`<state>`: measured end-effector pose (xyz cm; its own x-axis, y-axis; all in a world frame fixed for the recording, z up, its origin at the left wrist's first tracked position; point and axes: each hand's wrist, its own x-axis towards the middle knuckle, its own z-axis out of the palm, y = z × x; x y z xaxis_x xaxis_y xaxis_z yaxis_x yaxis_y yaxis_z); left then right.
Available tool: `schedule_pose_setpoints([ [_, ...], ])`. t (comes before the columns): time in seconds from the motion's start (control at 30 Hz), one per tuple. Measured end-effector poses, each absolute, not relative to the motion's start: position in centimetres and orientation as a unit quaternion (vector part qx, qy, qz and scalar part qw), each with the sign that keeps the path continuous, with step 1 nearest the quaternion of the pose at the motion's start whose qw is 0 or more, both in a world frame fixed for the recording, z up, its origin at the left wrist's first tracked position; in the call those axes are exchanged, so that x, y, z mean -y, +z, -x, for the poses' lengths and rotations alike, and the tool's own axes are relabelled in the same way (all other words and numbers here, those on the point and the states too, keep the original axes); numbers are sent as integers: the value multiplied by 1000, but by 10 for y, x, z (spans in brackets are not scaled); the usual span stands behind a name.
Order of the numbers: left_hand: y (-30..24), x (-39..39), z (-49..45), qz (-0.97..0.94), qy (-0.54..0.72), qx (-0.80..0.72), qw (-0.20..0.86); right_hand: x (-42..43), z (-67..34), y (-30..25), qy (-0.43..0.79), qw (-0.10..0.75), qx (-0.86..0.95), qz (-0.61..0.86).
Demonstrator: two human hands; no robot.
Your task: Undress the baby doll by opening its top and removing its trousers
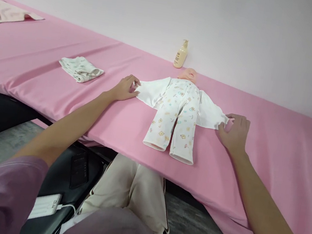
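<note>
A baby doll (189, 74) lies on its back on the pink table (279, 150), dressed in a white top and printed white trousers (174, 123). Its sleeves are stretched out to both sides. My left hand (125, 88) pinches the cuff of the left-side sleeve (148, 89), fingers curled on the fabric. My right hand (235, 132) grips the end of the right-side sleeve (212, 117), thumb and fingers closed on it. Only the top of the doll's head shows above the collar.
A folded printed garment (80, 69) lies to the left. A cream pump bottle (181, 54) stands by the wall behind the doll. More cloth (5, 13) lies at the far left. Below the table edge are my knees, a black chair and a white power bank (46, 205).
</note>
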<state>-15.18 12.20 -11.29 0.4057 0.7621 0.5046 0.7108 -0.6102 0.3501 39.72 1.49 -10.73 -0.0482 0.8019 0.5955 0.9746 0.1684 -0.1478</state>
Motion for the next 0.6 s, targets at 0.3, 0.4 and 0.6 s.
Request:
schedule_pose_setpoints([
  [0.3, -107, -117, 148, -839, 317, -439, 46, -11, -390, -106, -127, 236, 743, 613],
  [0.4, -105, -115, 145, -840, 315, -440, 48, -15, -395, -113, -101, 222, 752, 612],
  [0.6, -105, -117, 147, -855, 305, -417, 43, -19, -403, -115, -65, 208, 755, 618],
])
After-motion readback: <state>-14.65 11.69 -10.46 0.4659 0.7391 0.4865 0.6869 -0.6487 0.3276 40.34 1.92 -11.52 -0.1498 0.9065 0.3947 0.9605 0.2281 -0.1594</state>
